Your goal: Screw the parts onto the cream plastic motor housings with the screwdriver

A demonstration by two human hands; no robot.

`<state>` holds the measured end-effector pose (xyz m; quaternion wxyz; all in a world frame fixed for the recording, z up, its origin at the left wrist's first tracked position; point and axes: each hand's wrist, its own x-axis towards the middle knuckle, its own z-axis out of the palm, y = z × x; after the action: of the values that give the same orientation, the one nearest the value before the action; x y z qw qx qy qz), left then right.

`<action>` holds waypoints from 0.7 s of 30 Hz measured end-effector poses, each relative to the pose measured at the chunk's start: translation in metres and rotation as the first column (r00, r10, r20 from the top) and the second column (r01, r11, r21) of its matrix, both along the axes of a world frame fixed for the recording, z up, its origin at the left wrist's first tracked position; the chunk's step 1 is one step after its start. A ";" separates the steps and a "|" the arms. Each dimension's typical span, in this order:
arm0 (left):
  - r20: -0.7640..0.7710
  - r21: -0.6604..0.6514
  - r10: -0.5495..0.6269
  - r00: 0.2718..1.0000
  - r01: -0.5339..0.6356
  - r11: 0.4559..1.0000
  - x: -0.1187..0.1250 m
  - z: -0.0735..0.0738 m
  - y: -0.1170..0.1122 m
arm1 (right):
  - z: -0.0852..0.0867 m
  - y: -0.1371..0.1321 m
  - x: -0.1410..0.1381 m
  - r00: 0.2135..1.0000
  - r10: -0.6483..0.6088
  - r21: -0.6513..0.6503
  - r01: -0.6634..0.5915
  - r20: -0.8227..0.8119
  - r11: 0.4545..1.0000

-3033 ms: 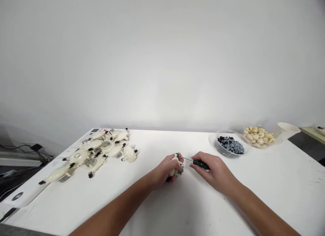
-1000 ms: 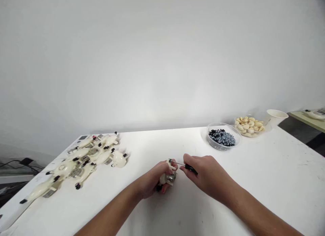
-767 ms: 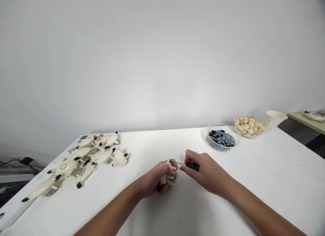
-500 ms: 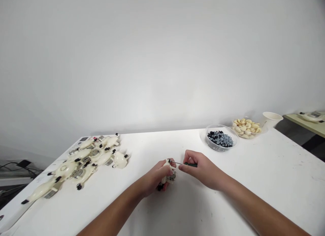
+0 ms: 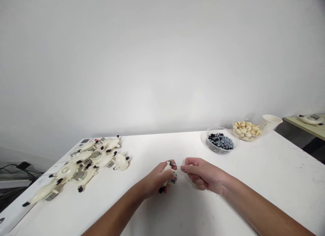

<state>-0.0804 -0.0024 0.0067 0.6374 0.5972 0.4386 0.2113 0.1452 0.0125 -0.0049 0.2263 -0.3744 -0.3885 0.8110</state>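
Note:
My left hand is closed around a cream plastic toy body with black end pieces and a grey mechanism on its right side. In my right hand is a screwdriver, its thin metal shaft pointing left. The shaft's tip meets the black piece at the upper end of the body, though I cannot tell whether it sits on a screw. My fingers hide the screwdriver's handle. Both hands are above the white table, near its middle.
Several similar cream bodies lie in a heap on the left. At the back right are a clear bowl of screws and black parts, a clear container of cream oval pieces and a white cup. A greenish table stands beyond.
My right hand has turned and its fingers have curled round the screwdriver, so the dark green handle seen earlier is now hidden. The view has shifted slightly.

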 end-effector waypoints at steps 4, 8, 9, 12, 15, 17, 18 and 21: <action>-0.018 0.034 -0.005 1.000 0.006 0.999 -0.002 -0.001 0.000 | 0.001 0.001 0.001 1.000 0.017 -0.062 -0.018 -0.020 0.998; -0.015 0.061 -0.002 1.000 0.003 0.998 0.000 -0.003 0.000 | -0.003 0.003 0.000 0.996 0.049 -0.111 -0.057 -0.077 0.992; -0.003 0.061 0.013 1.000 -0.013 0.998 0.000 -0.004 0.001 | -0.005 0.003 0.000 0.995 0.050 -0.113 -0.060 -0.087 0.992; 0.055 0.055 0.082 0.995 -0.085 0.995 0.002 -0.007 0.002 | -0.005 0.005 0.000 0.995 0.024 -0.077 -0.031 -0.099 0.997; 0.107 0.071 0.136 0.985 -0.144 0.987 0.001 -0.012 0.004 | -0.002 0.007 0.003 0.991 -0.066 0.021 0.069 -0.119 0.997; 0.126 0.123 0.152 0.980 -0.168 0.978 0.000 -0.014 0.005 | 0.001 0.008 0.005 0.980 -0.143 0.140 0.162 -0.136 0.977; 0.129 0.162 0.143 0.981 -0.163 0.973 0.000 -0.015 0.005 | 0.001 0.009 0.006 0.975 -0.169 0.206 0.197 -0.145 0.959; 0.092 0.277 0.070 0.993 -0.093 0.956 0.002 -0.016 0.002 | -0.001 0.006 0.003 0.979 -0.171 0.368 0.201 -0.112 0.908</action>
<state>-0.0787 -0.0008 -0.0093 0.5543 0.6538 0.4025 0.3214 0.1487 0.0189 -0.0057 0.3853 -0.3275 -0.4908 0.7096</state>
